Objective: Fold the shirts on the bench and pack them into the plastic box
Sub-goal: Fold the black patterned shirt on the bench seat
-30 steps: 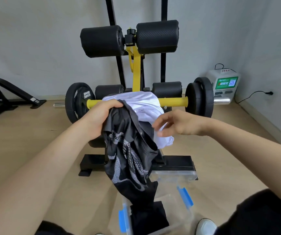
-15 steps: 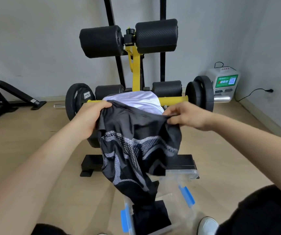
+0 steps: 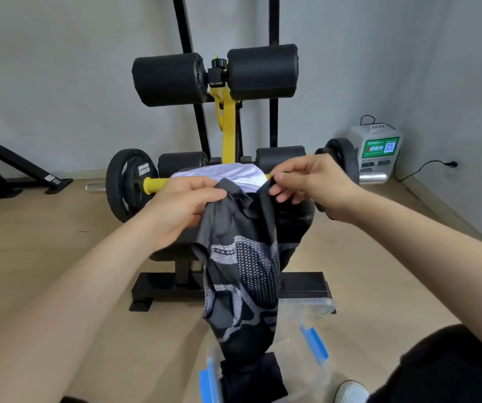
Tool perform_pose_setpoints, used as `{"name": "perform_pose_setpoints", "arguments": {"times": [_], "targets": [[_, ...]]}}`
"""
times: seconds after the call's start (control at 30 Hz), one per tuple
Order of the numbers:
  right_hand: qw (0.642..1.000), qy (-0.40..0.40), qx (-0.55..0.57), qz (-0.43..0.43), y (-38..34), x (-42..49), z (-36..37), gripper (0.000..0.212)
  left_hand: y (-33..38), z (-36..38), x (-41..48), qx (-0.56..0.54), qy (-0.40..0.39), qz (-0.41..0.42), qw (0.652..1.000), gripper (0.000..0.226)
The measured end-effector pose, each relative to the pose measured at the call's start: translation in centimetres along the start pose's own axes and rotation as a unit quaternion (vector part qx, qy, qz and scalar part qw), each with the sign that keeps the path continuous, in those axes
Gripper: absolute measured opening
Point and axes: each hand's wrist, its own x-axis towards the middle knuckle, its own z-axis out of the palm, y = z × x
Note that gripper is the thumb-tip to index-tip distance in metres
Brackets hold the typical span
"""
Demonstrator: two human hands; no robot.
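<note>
A dark grey shirt with a white dotted pattern point(image 3: 242, 274) hangs in front of the bench. My left hand point(image 3: 181, 210) grips its top edge on the left. My right hand point(image 3: 309, 184) pinches the top edge on the right, close to the left hand. Behind the hands a white shirt point(image 3: 222, 173) lies on the bench pad point(image 3: 295, 216). Below, the clear plastic box point(image 3: 318, 370) with blue latches stands on the floor; a folded black garment point(image 3: 251, 379) lies inside it, and the hanging shirt's lower end reaches down to it.
The bench has a black base point(image 3: 303, 286), yellow bar, black foam rollers point(image 3: 216, 77) and weight plates point(image 3: 129, 184) at both sides. A white charging box point(image 3: 376, 149) stands by the right wall. Black equipment legs point(image 3: 16, 173) lie at far left. My white shoe point(image 3: 350, 391) is beside the box.
My hands held the dark shirt spread wide half a second ago; now they have come close together at its top, and the shirt hangs narrower and bunched.
</note>
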Motion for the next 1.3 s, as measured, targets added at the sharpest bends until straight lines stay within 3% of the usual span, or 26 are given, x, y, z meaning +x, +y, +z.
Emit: {"name": "perform_pose_setpoints", "arguments": {"times": [0.17,0.33,0.5,0.63,0.73,0.97,1.1,1.23,1.3], "targets": [[0.991,-0.120,0.063,0.018,-1.2,-1.9,2.5,0.050,-0.1,2.4,-0.2,-0.009,0.021,0.028,0.999,0.020],[0.994,-0.085,0.010,-0.063,-0.6,-2.1,4.0,0.037,0.2,2.4,-0.7,0.012,-0.063,0.055,0.996,0.013],[0.992,-0.103,0.007,-0.067,-0.3,-1.9,2.8,0.036,0.0,0.0,0.0,0.022,-0.013,0.107,0.994,0.024],[0.983,-0.175,0.005,-0.062,-0.9,-2.2,2.7,0.038,-1.1,-0.9,0.4,0.070,-0.165,0.114,0.977,0.060],[0.974,-0.219,-0.002,-0.057,-1.4,-2.4,2.5,0.038,-1.4,-0.3,0.1,0.116,-0.268,0.106,0.951,0.059],[0.981,-0.175,-0.056,-0.059,-0.5,-2.0,1.5,0.038,-1.9,-0.2,0.2,0.136,-0.170,0.090,0.972,0.011],[0.990,-0.114,-0.077,-0.034,0.4,-1.6,0.5,0.023,-1.8,-2.2,0.4,0.148,-0.076,0.118,0.979,0.015],[0.995,-0.052,-0.082,-0.010,-0.2,-2.0,0.1,0.018,-1.4,-3.9,0.1,0.196,-0.091,0.087,0.972,0.016],[0.996,-0.035,-0.078,-0.008,-1.1,-2.4,0.1,0.021,-1.3,-4.4,0.1,0.244,-0.111,0.076,0.960,0.032]]}}
